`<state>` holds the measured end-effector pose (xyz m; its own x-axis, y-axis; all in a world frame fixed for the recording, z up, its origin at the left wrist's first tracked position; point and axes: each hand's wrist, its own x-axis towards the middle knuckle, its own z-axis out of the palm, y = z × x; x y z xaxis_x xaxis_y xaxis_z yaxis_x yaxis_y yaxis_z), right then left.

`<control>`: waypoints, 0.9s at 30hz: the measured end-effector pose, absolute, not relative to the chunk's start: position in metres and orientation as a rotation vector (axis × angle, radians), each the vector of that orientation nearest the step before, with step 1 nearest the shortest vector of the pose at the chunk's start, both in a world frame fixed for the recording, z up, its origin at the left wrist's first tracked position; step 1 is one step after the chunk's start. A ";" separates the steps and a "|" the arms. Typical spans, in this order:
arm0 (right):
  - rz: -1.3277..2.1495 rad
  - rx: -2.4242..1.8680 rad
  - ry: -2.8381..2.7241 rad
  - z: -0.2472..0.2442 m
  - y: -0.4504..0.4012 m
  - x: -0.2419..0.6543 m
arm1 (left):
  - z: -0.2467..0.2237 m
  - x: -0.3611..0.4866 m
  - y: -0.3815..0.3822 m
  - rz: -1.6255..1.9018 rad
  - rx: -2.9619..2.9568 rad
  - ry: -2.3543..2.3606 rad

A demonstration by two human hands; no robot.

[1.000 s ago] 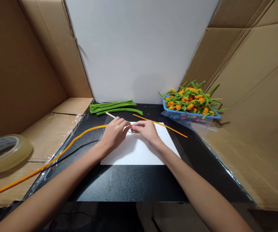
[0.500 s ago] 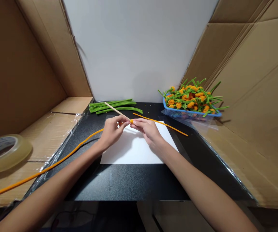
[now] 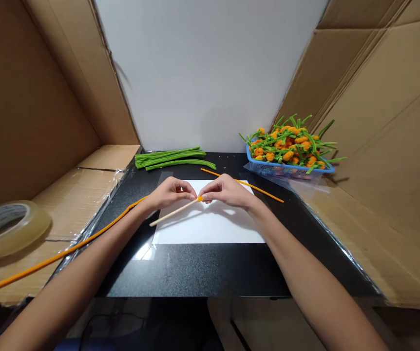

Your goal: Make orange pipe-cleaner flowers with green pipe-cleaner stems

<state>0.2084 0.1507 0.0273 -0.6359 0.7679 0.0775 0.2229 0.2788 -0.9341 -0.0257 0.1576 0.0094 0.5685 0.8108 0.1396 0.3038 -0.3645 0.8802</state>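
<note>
Over the white paper, both hands meet at one end of a thin wooden stick. A small orange coil is wound round that end. My right hand pinches the coiled end between thumb and fingers. Close beside it, my left hand is closed on a long orange pipe cleaner, which trails off past the left forearm to the lower left. The stick's bare end points down and left, under my left hand. Fingers partly hide where pipe cleaner and coil join.
Green pipe cleaners lie behind the paper. A short orange pipe cleaner lies to the right. The blue basket holds several orange pumpkin-like pieces with green stems. A tape roll rests on cardboard at left.
The stick has swung from pointing up and left to pointing down and left. Both hands have turned around the coil, my right hand now higher-arched. The coil sits slightly nearer me.
</note>
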 end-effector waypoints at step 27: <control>0.692 -1.304 -1.715 0.019 0.130 0.168 | 0.002 0.009 0.124 1.463 2.529 1.417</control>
